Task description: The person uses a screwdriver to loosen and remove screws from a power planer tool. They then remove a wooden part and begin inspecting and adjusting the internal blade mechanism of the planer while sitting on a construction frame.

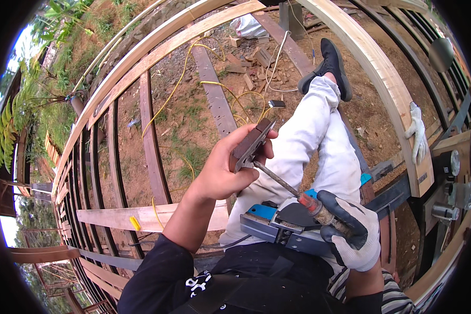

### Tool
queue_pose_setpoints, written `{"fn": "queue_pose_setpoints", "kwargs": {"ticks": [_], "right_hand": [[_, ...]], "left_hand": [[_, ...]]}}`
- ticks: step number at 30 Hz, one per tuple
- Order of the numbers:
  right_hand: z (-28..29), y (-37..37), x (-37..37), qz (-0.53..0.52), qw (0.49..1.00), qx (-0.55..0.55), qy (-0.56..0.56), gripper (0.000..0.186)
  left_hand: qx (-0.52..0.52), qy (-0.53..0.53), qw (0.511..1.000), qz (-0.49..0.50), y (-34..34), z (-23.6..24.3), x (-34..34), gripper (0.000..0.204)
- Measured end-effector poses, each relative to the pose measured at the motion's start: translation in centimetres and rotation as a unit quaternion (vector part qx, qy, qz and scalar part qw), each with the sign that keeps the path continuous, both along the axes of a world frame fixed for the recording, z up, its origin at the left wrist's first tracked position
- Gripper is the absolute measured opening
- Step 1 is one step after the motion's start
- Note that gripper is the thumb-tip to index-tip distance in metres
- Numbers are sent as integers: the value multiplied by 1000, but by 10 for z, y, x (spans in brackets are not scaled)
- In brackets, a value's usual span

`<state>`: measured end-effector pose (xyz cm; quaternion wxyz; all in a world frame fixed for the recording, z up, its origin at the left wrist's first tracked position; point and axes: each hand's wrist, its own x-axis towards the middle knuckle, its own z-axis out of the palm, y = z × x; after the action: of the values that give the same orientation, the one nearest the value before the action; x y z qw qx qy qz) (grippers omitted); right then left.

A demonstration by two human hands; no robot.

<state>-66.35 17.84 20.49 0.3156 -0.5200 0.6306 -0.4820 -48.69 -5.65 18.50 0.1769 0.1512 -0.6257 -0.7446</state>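
Timber beams [374, 68] border a yard of bare earth [186, 135], where the bare left hand [222, 167] grasps a brown-and-metal block [247, 147] beyond and left of the gloved right hand [358, 230], which grips a screwdriver [310, 203]. The screwdriver slants up-left towards the block, whose long axis tilts up-right, roughly crosswise; tip contact is unclear, and a blue-grey power tool [304, 243] lies on the lap, nearer the right hand.

bare left hand [227, 167] grips a dark brown block [247, 147]; gloved right hand [353, 230] holds a screwdriver [277, 178], its shaft reaching the block. below that grip, a blue-and-grey power tool [303, 244] rests on the lap [293, 149]; well right, a white glove [417, 133] lies on a beam [390, 97].
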Motion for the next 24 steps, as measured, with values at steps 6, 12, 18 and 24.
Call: {"fn": "queue_pose_setpoints", "kwargs": {"ticks": [6, 12, 18, 24], "right_hand": [[-4, 0, 7, 6, 998, -44, -36, 55], [5, 5, 8, 71, 955, 101, -270, 56], [-8, 9, 23, 68, 914, 38, -398, 57], [-10, 20, 31, 121, 729, 190, -646, 67]], "left_hand": [[-10, 10, 1000, 7, 1, 7, 11, 66], [-9, 6, 1000, 4, 4, 2, 12, 66], [-3, 14, 1000, -5, 9, 3, 14, 65], [-79, -9, 996, -32, 10, -5, 21, 63]]}}
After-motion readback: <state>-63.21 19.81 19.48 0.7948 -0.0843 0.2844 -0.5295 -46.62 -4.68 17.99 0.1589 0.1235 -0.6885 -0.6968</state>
